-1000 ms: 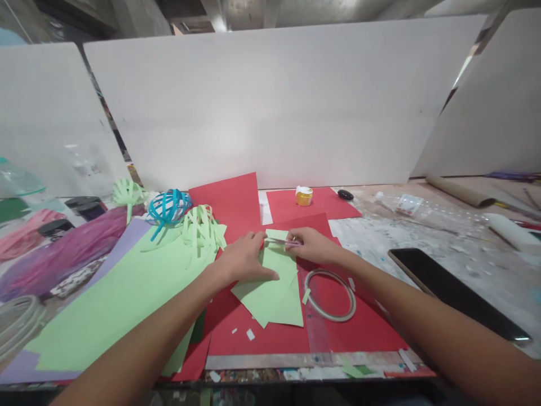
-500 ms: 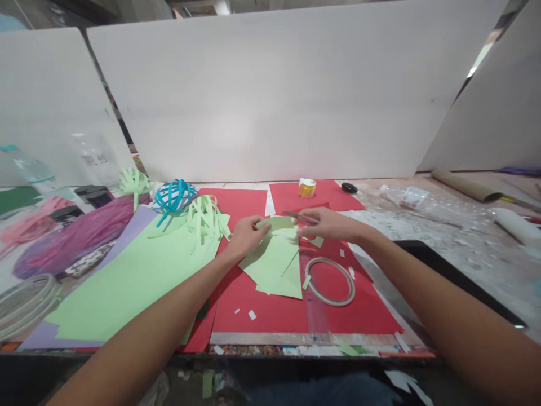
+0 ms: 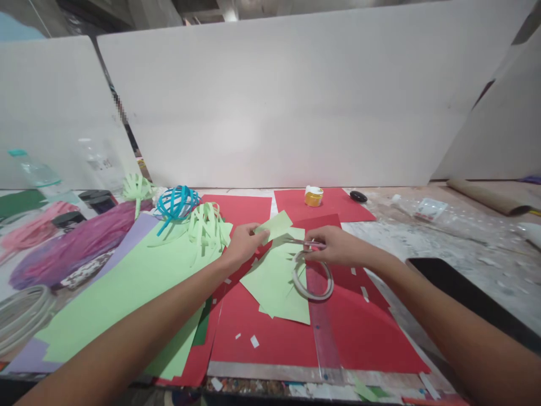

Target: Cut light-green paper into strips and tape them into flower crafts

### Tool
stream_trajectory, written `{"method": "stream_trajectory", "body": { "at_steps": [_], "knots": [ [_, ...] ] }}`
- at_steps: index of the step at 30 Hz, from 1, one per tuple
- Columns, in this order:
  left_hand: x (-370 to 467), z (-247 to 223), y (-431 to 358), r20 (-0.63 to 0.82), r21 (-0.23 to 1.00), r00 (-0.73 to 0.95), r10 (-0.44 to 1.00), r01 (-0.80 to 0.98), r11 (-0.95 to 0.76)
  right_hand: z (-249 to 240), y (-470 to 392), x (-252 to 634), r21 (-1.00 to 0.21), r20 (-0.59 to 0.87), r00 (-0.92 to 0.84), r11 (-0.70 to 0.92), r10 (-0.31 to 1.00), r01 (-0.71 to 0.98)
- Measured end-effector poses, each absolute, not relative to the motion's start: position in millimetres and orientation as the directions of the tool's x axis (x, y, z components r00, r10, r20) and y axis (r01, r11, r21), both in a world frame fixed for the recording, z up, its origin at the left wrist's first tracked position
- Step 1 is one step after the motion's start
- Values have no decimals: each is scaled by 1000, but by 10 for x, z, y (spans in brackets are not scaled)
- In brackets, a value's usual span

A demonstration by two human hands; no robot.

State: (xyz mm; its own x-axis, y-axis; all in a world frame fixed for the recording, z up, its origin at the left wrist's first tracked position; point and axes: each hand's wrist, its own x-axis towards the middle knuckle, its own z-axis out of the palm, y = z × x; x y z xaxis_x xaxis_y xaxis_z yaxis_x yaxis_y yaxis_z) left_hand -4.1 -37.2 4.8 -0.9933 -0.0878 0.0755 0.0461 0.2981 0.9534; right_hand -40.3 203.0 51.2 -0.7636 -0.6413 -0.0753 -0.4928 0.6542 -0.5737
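My left hand [image 3: 245, 245] pinches a small light green paper piece [image 3: 276, 225] between thumb and fingers, raised over the red sheet [image 3: 270, 344]. In my right hand [image 3: 333, 246] is a pair of scissors [image 3: 313, 244], blades pointing left toward the green paper. Just under the right fingers is a roll of tape [image 3: 328, 287], overlapping the cut light green sheets [image 3: 274, 285] and a clear ruler [image 3: 327, 344]. Whether those fingers also touch the roll I cannot tell.
Left lie large light green sheets [image 3: 127, 287], green strip pieces [image 3: 209, 228] and a blue strip ball [image 3: 177, 203]. Behind stand a yellow jar [image 3: 313, 196] and a white board [image 3: 274, 101]. A black flat device [image 3: 469, 299] and a plastic bottle [image 3: 426, 210] are right.
The small green piece in my left hand has been lifted and tilted. My right hand with the scissors has come nearer me, and the tape roll has shifted left over the ruler.
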Motion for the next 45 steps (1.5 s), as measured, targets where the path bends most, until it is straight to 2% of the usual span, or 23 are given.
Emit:
{"method": "stream_trajectory", "body": {
  "at_steps": [3,6,8,11,16,19,22,26,31,36,45],
  "knots": [
    [20,111,-365,74,980,-990,-118,51,192,357,1864,-341,-675,71,-832,588,-550,-446],
    [125,199,-317,30,999,-996,-79,27,36,236,1710,-261,-838,209,-873,379,-442,-392],
    [191,250,-272,6,1000,-1000,-22,6,9,222,1636,-209,-915,218,-882,228,-417,-334],
    [237,274,-227,16,999,-1000,24,17,33,285,1570,-140,-969,196,-910,72,-366,-238],
    [225,217,-215,19,998,-1000,6,18,-56,342,1509,-40,-981,187,-928,-17,-321,-192],
    [242,206,-198,-11,1000,-997,75,-11,-8,265,1478,-7,-981,193,-933,-47,-304,-188],
    [261,221,-196,-12,999,-999,35,-10,43,156,1497,-12,-984,177,-934,-74,-310,-162],
    [266,255,-247,8,1000,-999,-48,9,-22,35,1604,-51,-998,63,-913,-51,-402,-47],
    [306,276,-283,36,997,-998,-52,39,-73,23,1654,-9,-999,-28,-884,-1,-466,32],
    [356,254,-231,7,999,-1000,-27,8,-49,84,1632,117,-996,5,-834,73,-552,-54],
    [403,280,-136,41,998,-998,37,39,-54,24,1655,96,-982,50,-843,129,-536,-140]
  ]
}}
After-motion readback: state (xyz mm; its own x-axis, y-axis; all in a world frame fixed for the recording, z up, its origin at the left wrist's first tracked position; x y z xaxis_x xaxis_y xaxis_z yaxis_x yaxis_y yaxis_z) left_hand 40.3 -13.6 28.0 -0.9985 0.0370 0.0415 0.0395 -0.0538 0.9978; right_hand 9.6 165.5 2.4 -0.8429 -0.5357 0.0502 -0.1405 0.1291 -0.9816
